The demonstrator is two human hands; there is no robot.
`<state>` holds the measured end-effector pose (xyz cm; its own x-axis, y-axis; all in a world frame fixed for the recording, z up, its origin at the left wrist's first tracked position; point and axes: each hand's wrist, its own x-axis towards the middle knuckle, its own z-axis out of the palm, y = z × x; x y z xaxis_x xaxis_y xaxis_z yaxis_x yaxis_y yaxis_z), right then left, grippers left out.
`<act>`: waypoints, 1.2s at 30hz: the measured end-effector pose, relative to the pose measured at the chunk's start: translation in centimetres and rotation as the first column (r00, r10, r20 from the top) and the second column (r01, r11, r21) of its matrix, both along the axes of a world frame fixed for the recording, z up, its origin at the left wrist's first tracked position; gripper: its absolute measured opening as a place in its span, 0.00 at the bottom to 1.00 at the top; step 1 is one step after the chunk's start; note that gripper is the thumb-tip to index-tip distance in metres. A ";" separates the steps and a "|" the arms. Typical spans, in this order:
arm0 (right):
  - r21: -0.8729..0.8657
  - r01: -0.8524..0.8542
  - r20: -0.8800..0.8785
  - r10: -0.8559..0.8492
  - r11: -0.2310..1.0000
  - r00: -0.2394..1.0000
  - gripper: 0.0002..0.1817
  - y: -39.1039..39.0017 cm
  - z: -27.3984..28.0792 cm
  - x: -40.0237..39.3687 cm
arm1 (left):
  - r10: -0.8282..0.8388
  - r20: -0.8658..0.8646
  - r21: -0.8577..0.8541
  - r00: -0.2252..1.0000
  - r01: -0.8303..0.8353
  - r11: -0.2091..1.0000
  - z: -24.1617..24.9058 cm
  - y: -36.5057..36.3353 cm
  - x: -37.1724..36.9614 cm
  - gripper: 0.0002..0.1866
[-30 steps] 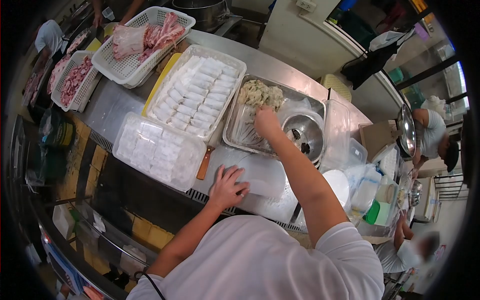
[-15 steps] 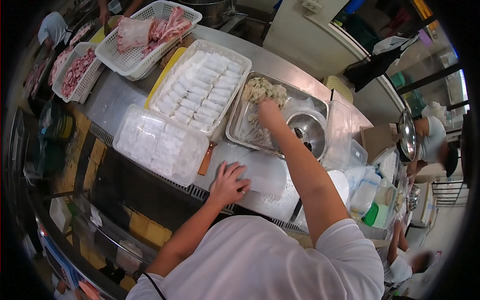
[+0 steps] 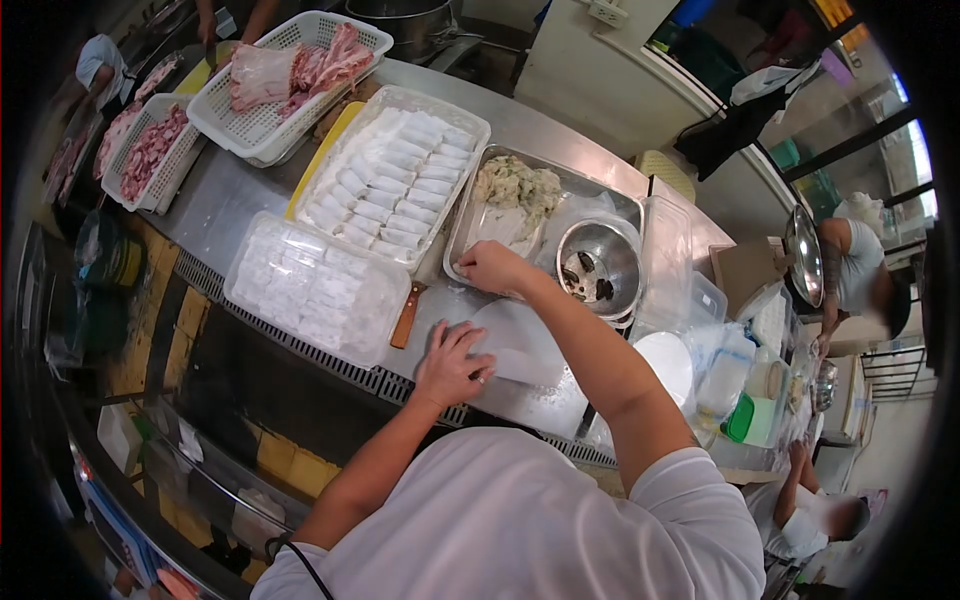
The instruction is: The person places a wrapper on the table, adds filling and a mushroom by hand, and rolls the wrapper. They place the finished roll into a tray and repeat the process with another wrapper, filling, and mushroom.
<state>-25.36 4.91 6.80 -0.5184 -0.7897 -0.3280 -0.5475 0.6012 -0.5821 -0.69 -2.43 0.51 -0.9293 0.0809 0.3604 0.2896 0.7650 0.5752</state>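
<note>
Right hand [image 3: 487, 268], curled (on what, I cannot tell), is at one metal tray [image 3: 463, 212]'s near edge, one pale mound [image 3: 516, 184] beyond, left hand [image 3: 450, 369] spread open on the counter [image 3: 212, 205].

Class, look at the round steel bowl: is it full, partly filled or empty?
Nearly empty: only a few dark pieces lie inside the steel bowl, and much of its bare metal inside shows around them.

The left hand [image 3: 450, 368] lies on the shiny metal table [image 3: 545, 120], touching a thin white wrapper [image 3: 520, 335]. The right hand [image 3: 492, 268] is at the near corner of the metal tray [image 3: 608, 190]. A lumpy filling [image 3: 518, 188] sits in the tray, near a round bowl [image 3: 612, 262].
</note>
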 end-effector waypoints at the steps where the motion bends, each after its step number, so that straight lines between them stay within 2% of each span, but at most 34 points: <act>1: -0.018 0.042 0.152 -0.039 0.999 0.988 0.18 0.3 0.4 -0.6 | 0.000 -0.005 -0.003 1.000 0.000 1.000 0.0 0.0 0.0 0.10; 3: -0.037 0.132 0.443 -0.102 0.991 0.891 0.20 1.4 1.6 -2.8 | 0.001 -0.009 -0.001 1.000 -0.001 1.000 0.0 -0.1 0.1 0.10; 6: -0.031 0.336 0.402 -0.296 0.941 0.866 0.19 2.8 3.5 -4.7 | 0.003 -0.006 0.014 1.000 -0.003 1.000 -0.1 -0.1 0.1 0.09; 7: 0.064 0.248 0.174 -0.256 0.967 0.951 0.19 3.2 2.6 -5.4 | 0.001 -0.003 0.017 1.000 -0.001 1.000 -0.3 -0.1 0.1 0.09; 8: 0.176 0.182 -0.057 -0.174 0.968 0.983 0.18 3.5 1.6 -5.7 | -0.003 0.001 0.018 1.000 0.003 1.000 -0.4 -0.1 0.1 0.09; 9: 0.296 0.141 -0.272 -0.059 0.945 0.960 0.18 3.8 0.6 -5.9 | -0.004 0.004 0.017 1.000 0.004 1.000 -0.3 0.0 0.2 0.09; 12: 0.357 0.082 -0.385 0.066 0.930 0.920 0.18 3.8 -1.4 -2.2 | -0.004 0.002 0.010 1.000 0.004 1.000 -0.3 -0.1 0.0 0.09; 15: 0.277 0.045 -0.120 -0.012 0.960 0.993 0.18 2.7 -1.3 -0.3 | 0.002 0.002 0.014 1.000 -0.002 1.000 -0.4 0.0 0.3 0.09; 18: 0.056 0.202 0.230 -0.210 0.978 0.950 0.17 2.8 0.1 -2.2 | 0.001 -0.005 0.011 1.000 -0.001 1.000 -0.2 -0.1 0.2 0.09; 21: -0.035 0.299 0.089 -0.295 0.954 0.951 0.18 1.6 -3.2 -3.5 | 0.001 0.008 0.004 1.000 -0.001 1.000 -0.2 -0.1 0.2 0.09; 24: -0.004 0.104 -0.094 -0.104 0.995 0.990 0.18 -0.9 -2.6 -0.8 | 0.001 0.016 -0.018 1.000 -0.001 1.000 -0.4 -0.1 0.3 0.09; 27: 0.075 0.001 -0.087 0.005 0.997 0.996 0.18 -0.8 -1.3 -0.1 | 0.002 0.017 -0.024 1.000 -0.002 1.000 -0.8 0.1 0.2 0.09; 29: 0.091 -0.015 0.109 0.005 0.996 0.994 0.17 0.4 0.0 -2.4 | 0.001 0.013 -0.010 1.000 0.000 1.000 -0.7 0.0 0.2 0.10; 30: 0.099 -0.022 0.206 0.001 0.995 0.979 0.17 1.4 0.8 -3.3 | 0.000 0.016 -0.008 1.000 0.000 1.000 -0.6 0.0 0.2 0.10; 33: 0.199 0.086 0.223 -0.131 0.976 0.966 0.17 3.9 5.0 -3.8 | -0.003 0.017 0.000 1.000 0.003 1.000 -0.4 0.1 0.0 0.11; 36: 0.533 0.065 -0.148 0.017 0.844 0.989 0.18 5.6 3.6 -2.8 | -0.002 0.019 0.010 1.000 0.001 1.000 -0.4 0.1 0.3 0.12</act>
